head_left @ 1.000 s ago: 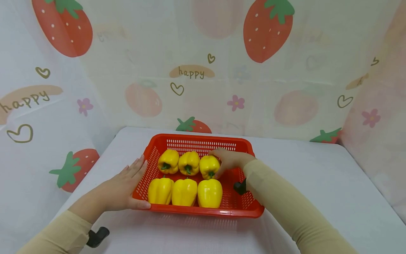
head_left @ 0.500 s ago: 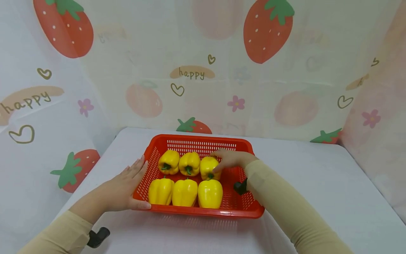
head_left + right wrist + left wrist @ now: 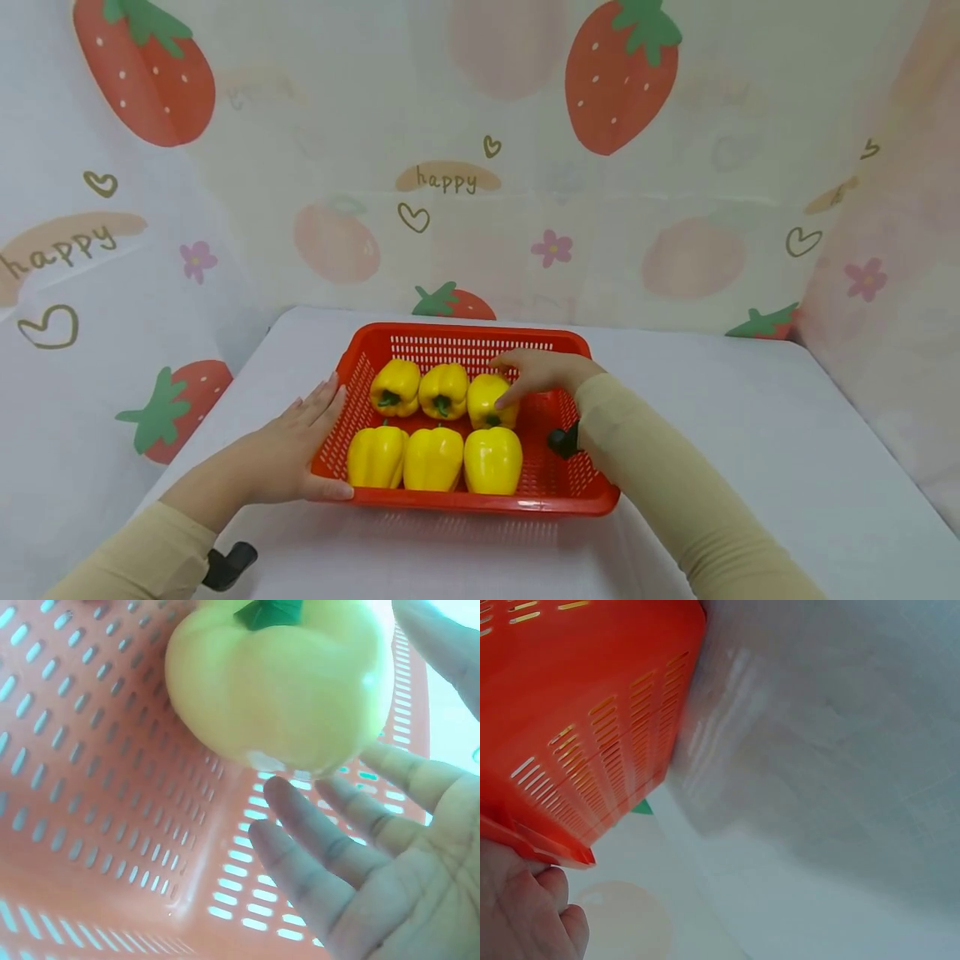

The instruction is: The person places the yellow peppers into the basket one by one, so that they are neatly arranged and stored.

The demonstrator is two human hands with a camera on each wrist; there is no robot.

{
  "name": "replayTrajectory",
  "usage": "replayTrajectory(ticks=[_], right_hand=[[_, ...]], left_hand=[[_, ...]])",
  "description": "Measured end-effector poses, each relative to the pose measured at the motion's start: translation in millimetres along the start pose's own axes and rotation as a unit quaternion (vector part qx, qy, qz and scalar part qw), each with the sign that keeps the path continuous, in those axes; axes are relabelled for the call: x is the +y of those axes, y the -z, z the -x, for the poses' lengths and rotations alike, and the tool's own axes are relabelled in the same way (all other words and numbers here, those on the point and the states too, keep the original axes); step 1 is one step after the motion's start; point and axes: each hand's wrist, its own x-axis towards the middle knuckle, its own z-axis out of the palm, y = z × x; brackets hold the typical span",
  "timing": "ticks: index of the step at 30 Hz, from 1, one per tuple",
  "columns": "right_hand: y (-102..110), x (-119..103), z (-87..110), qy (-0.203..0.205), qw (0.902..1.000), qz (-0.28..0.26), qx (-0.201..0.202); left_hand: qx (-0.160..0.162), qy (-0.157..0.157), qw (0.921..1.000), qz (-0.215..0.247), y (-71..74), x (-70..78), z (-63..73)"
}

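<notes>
My left hand [image 3: 296, 442] rests on the left end of a red plastic basket [image 3: 487, 502], its straight fingers along the side rim and the thumb on the front rim. Inside the basket, my right hand [image 3: 543, 371] is at the rightmost yellow bell pepper [image 3: 483, 396] of the back row. In the head view the thumb overlaps this pepper's top. The right wrist view shows the same bell pepper [image 3: 277, 690] with the fingers [image 3: 322, 847] spread loosely beside it, not curled round it.
Two more yellow bell peppers [image 3: 395, 387] sit in the back row, stems facing forward. The front row has three peppers [image 3: 492, 461]. The basket stands on a white-covered table [image 3: 712, 417], with a strawberry-print curtain [image 3: 450, 242] behind.
My right thumb has shifted left over the back-row pepper, whose stem has turned lower towards the front. The left hand keeps its place on the basket; the head view has shifted slightly.
</notes>
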Motion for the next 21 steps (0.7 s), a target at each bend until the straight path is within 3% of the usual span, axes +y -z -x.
replayTrajectory(ticks=[9, 21], right_hand=[[20.5, -2.5, 16.6, 0.012, 0.9997, -0.005, 0.019], [58.3, 3.5, 71.5, 0.043, 0.9950, 0.005, 0.090]], left_hand=[[-0.005, -0.005, 0.9999, -0.007, 3.0, -1.3, -3.3], [-0.038, 0.004, 0.9982, -0.047, 26.9, 7.4, -9.5]])
